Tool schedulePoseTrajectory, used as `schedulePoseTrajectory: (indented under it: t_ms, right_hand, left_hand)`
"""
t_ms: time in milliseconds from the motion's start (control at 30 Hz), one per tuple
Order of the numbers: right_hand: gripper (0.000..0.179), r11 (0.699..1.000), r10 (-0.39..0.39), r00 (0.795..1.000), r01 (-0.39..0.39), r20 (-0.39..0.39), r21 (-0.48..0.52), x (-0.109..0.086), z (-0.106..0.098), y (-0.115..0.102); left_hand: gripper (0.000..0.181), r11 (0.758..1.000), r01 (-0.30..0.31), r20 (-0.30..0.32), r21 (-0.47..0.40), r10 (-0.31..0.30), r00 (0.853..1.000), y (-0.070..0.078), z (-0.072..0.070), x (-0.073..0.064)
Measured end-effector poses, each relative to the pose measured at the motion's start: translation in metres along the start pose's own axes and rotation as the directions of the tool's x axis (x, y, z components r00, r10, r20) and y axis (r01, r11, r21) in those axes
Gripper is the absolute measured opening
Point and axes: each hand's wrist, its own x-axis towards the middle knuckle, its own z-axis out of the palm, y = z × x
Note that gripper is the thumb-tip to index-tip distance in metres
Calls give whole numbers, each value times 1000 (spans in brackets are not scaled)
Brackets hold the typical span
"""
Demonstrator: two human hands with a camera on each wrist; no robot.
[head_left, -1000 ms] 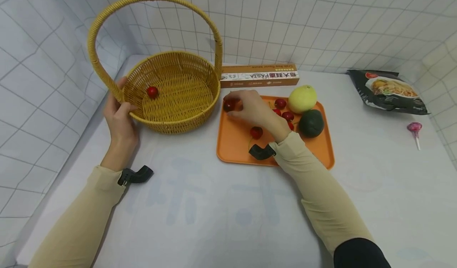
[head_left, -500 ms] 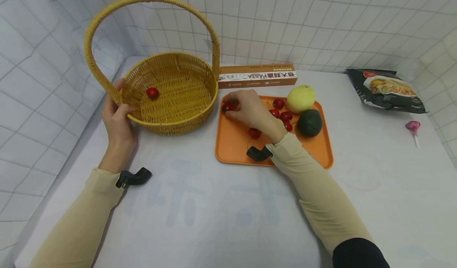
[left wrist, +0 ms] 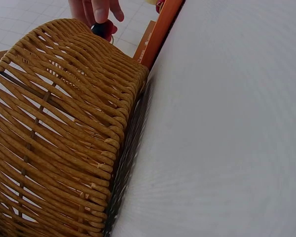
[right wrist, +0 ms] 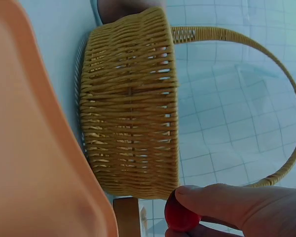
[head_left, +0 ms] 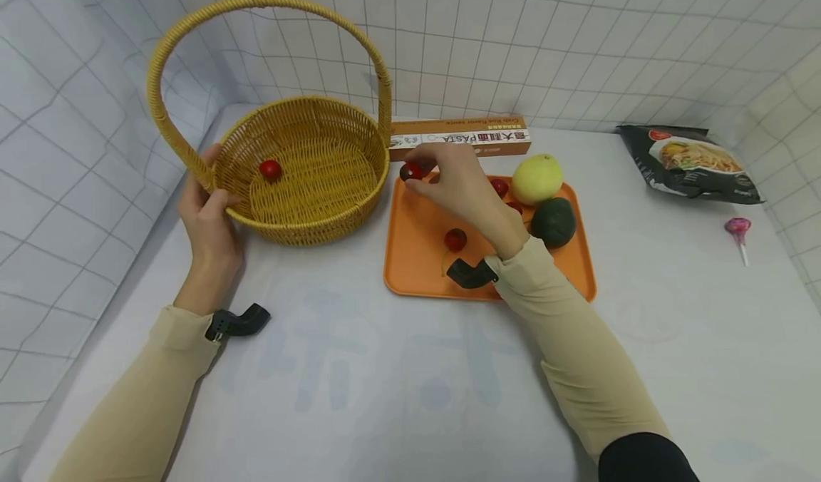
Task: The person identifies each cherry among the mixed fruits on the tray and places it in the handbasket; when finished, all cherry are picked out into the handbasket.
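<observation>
My left hand (head_left: 210, 236) grips the left rim of a yellow woven basket (head_left: 314, 214), beside the foot of its tall handle. One red cherry (head_left: 270, 170) lies inside, left of centre. Over the far left corner of an orange tray (head_left: 417, 268), my right hand (head_left: 465, 190) pinches a dark red cherry (right wrist: 181, 216) between thumb and fingers. A single cherry (head_left: 455, 239) with a stem lies below that hand on the tray. Several more cherries (head_left: 499, 187) are partly hidden behind the hand, next to a pale yellow-green round fruit (head_left: 537, 180) and a dark green one (head_left: 554, 222).
A brown pasta box (head_left: 462, 137) lies behind the tray, along the tiled-pattern back wall. To the right are a black noodle packet (head_left: 689, 163) and a pink lollipop (head_left: 738, 228). The basket's handle (head_left: 269, 1) arches high above its bowl.
My right hand has lifted slightly from the tray with the cherry between its fingers. The left hand keeps its hold on the basket. The view has shifted a little.
</observation>
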Motion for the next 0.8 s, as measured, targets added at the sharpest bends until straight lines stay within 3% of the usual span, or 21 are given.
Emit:
schedulePoseTrajectory:
  t_ms: [400,667,800]
  right_hand:
    - [34,996,-75,996,77,-51,41,-2,5,-17]
    - [37,983,-173,978,179,-120,41,-3,17,-25]
    - [38,978,-199,973,204,-117,35,-2,23,-28]
  left_hand:
    - [77,1000,5,0,12,-5,1000,-1,-2,0]
    - [76,1000,2,-1,20,-2,1000,1,-1,0]
    - [76,1000,7,-7,9,-7,1000,1,0,0]
